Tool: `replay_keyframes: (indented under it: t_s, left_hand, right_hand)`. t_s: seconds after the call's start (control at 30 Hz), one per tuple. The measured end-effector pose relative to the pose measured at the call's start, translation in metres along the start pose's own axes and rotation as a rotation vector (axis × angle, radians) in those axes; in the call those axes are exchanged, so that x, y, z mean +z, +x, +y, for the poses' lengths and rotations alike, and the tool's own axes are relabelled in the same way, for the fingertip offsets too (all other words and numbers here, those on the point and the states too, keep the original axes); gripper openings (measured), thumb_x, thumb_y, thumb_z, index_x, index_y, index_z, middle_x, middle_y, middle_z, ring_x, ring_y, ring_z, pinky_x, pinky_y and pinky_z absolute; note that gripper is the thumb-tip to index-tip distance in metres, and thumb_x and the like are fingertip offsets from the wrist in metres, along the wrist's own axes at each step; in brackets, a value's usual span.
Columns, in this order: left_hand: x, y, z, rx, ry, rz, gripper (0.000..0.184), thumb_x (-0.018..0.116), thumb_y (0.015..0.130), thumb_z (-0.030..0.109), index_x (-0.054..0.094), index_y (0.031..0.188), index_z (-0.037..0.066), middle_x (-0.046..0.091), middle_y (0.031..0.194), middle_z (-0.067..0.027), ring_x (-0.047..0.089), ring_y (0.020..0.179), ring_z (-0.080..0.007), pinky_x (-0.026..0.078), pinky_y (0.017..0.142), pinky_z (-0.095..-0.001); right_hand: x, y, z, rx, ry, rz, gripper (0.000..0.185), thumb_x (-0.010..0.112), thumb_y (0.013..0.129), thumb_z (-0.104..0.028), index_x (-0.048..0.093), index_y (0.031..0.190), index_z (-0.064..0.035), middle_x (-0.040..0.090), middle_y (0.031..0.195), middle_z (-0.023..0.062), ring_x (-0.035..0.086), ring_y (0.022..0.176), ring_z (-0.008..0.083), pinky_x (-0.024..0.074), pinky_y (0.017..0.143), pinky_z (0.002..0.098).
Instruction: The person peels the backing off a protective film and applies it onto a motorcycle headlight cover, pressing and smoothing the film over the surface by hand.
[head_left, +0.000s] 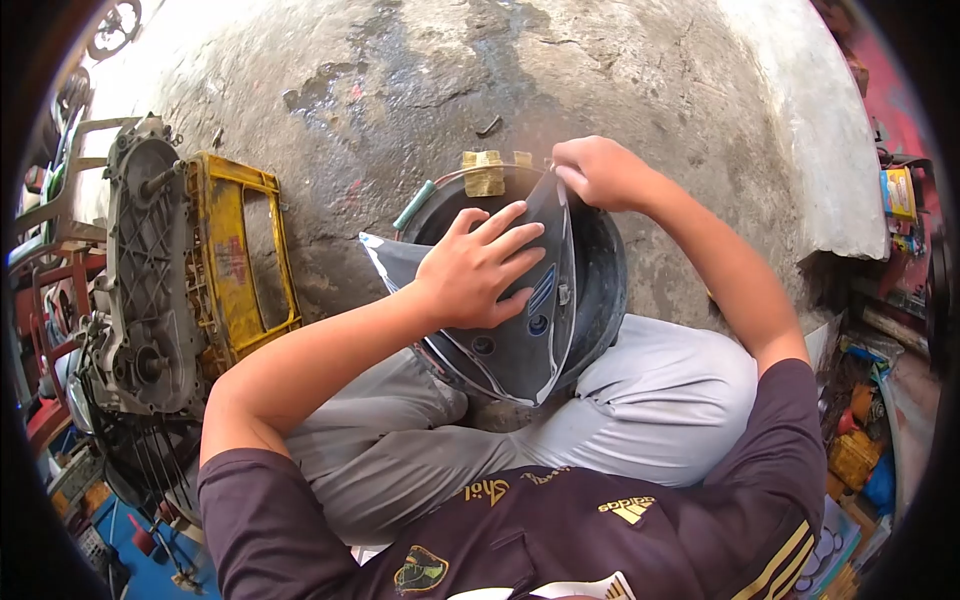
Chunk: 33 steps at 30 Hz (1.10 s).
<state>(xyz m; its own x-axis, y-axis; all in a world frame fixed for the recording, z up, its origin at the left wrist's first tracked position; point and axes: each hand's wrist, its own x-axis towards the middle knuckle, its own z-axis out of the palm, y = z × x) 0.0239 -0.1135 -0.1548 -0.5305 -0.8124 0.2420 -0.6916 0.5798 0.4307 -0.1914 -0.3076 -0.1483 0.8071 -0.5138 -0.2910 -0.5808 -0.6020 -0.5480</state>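
A dark grey, roughly triangular plastic panel (535, 365) with pale, scuffed-looking edges lies across a black round bucket (603, 270) between my knees. It carries blue slanted marks and small round holes. My left hand (480, 265) rests flat on the panel's face, fingers spread. At the panel's far tip, my right hand (600, 175) has its fingers closed on the edge; whether a small piece of something lies under those fingertips is hidden. The bucket's wire handle has a green grip (414, 205). A tan, block-like piece (483, 174) sits at the bucket's far rim.
To the left stand a grey metal engine casing (150, 270) and a yellow plastic crate (240, 255). A small dark hooked piece (489, 126) lies on the partly wet concrete floor (660, 90). On the right are a raised pale ledge (825, 150) and cluttered parts (860, 450).
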Motion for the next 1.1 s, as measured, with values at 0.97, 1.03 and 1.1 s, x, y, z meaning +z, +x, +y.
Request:
replay_keyframes:
  t_s: [0.97,1.03,1.1]
  left_hand:
    - [-0.002,0.001,0.001,0.010,0.017,-0.006,0.048,0.078,0.083,0.037,0.073,0.125,0.014,0.060,0.146,-0.0070,0.048,0.146,-0.0307,0.043,0.108,-0.0503]
    - [0.000,0.001,0.000,0.024,0.015,0.009,0.048,0.079,0.082,0.036,0.073,0.124,0.014,0.061,0.145,-0.0070,0.049,0.145,-0.0314,0.044,0.107,-0.0504]
    - [-0.001,0.001,0.002,0.026,0.018,0.004,0.048,0.079,0.082,0.035,0.073,0.124,0.014,0.061,0.145,-0.0071,0.049,0.145,-0.0314,0.044,0.106,-0.0503]
  right_hand:
    - [-0.012,-0.004,-0.008,-0.027,-0.195,-0.019,0.017,0.058,0.100,-0.019,0.066,0.102,-0.0037,0.070,0.103,0.0193,0.067,0.102,0.0436,0.0521,0.085,0.0537]
    - [-0.007,0.004,-0.006,-0.067,-0.206,-0.007,0.017,0.058,0.100,-0.019,0.066,0.102,-0.0038,0.070,0.101,0.0194,0.067,0.101,0.0438,0.0521,0.085,0.0540]
    - [-0.008,0.005,-0.006,-0.108,-0.219,0.013,0.017,0.058,0.100,-0.019,0.066,0.101,-0.0038,0.070,0.100,0.0195,0.067,0.100,0.0440,0.0521,0.084,0.0543]
